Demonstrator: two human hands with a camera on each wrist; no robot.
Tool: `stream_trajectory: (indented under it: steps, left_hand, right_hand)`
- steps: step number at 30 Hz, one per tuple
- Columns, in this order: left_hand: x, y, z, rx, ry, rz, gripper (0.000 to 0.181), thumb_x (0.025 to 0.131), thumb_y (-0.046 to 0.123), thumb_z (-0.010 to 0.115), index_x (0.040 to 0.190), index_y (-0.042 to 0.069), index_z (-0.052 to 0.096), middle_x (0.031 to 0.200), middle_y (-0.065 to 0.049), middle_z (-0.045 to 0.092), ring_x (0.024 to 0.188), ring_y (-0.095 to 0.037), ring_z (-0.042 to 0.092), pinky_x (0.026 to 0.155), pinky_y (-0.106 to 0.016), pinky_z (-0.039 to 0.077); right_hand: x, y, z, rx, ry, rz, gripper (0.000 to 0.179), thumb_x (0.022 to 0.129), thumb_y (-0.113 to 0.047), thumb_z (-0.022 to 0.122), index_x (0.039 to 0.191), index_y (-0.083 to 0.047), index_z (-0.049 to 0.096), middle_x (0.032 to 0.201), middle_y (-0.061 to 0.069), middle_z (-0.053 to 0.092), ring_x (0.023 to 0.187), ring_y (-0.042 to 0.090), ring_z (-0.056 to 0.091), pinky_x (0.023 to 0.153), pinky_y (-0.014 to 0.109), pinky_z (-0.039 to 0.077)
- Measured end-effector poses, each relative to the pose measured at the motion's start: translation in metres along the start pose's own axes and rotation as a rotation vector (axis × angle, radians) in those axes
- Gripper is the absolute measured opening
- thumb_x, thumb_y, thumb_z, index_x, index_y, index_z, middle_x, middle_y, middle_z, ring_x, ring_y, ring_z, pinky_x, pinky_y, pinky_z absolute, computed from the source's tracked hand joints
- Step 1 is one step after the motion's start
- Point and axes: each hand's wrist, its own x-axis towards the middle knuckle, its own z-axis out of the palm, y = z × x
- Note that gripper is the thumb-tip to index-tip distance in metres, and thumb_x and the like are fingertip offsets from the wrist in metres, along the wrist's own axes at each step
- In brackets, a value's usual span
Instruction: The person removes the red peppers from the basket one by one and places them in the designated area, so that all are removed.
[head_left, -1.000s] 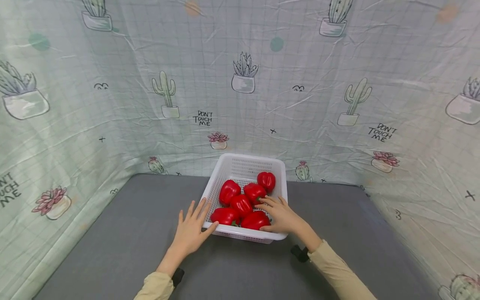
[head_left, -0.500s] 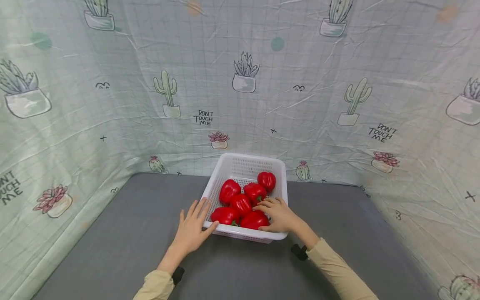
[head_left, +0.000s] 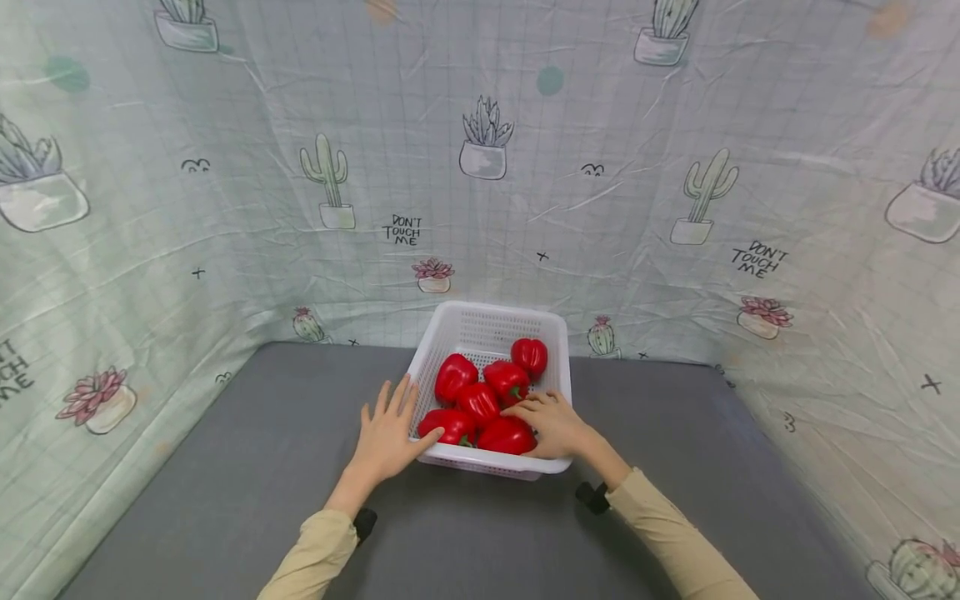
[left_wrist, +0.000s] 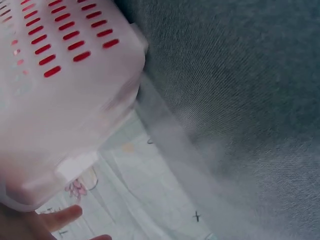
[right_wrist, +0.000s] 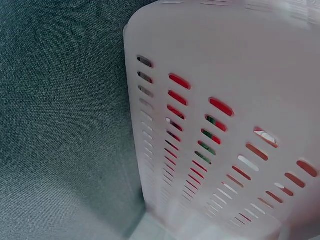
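Note:
Several red bell peppers (head_left: 477, 405) lie in a white slotted plastic basket (head_left: 487, 315) on the grey table. My left hand (head_left: 387, 442) rests at the basket's front left corner, fingers spread and straight, with its thumb over the front rim. In the left wrist view, fingers (left_wrist: 65, 216) of that hand show beside the basket rim. My right hand (head_left: 553, 427) reaches over the right rim into the basket. Its fingers and thumb curve round the right end of the front right bell pepper (head_left: 506, 436); that pepper's stem end is hidden by the hand.
A pale cloth backdrop (head_left: 525, 192) with printed cacti hangs behind and along both sides of the grey table (head_left: 660, 417). The basket stands close to the rear cloth. Black straps (head_left: 592, 497) circle the wrists.
My right hand has shifted a little left and closed in round the front right bell pepper. The left hand stays at the corner. The whole head view has moved slightly.

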Motion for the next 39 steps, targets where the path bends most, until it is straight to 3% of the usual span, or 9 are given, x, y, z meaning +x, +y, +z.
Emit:
stream_trajectory:
  steps: [3,10,23,39]
  left_hand:
    - [0.0008,0.0008,0.0016,0.0,-0.031,-0.021,0.085,0.076,0.057,0.052,0.139,0.004,0.029,0.148,-0.015,0.021,0.132,-0.042,0.018,0.095,-0.068,0.021]
    - [0.0014,0.0027,0.0014,0.002,-0.007,-0.032,0.086,0.076,0.057,0.054,0.138,0.002,0.03,0.146,-0.018,0.024,0.128,-0.047,0.023,0.093,-0.067,0.025]
    - [0.0009,0.002,0.0,-0.041,-0.033,-0.049,0.089,0.076,0.056,0.055,0.139,0.001,0.026,0.146,-0.019,0.021,0.127,-0.049,0.021,0.094,-0.067,0.025]
    - [0.0023,0.0026,0.0003,-0.059,-0.033,-0.059,0.087,0.076,0.053,0.056,0.139,0.002,0.026,0.147,-0.018,0.02,0.128,-0.049,0.02,0.095,-0.067,0.023]
  right_hand:
    - [0.0001,0.0,0.0009,0.002,-0.01,0.01,0.068,0.063,-0.036,0.075,0.125,-0.024,0.049,0.124,0.005,0.055,0.118,0.027,0.04,0.099,0.052,0.025]
    - [0.0033,0.0018,0.0024,-0.002,-0.002,0.038,0.068,0.062,-0.037,0.076,0.124,-0.024,0.05,0.122,0.005,0.056,0.116,0.026,0.042,0.097,0.049,0.028]
    - [0.0046,-0.0006,0.0006,0.01,-0.004,0.057,0.068,0.061,-0.039,0.076,0.121,-0.018,0.052,0.121,0.003,0.057,0.116,0.025,0.042,0.097,0.047,0.029]
    - [0.0018,0.0001,0.0009,0.078,0.089,0.038,0.071,0.061,-0.04,0.076,0.122,-0.018,0.048,0.119,0.004,0.05,0.11,0.018,0.047,0.094,0.045,0.03]
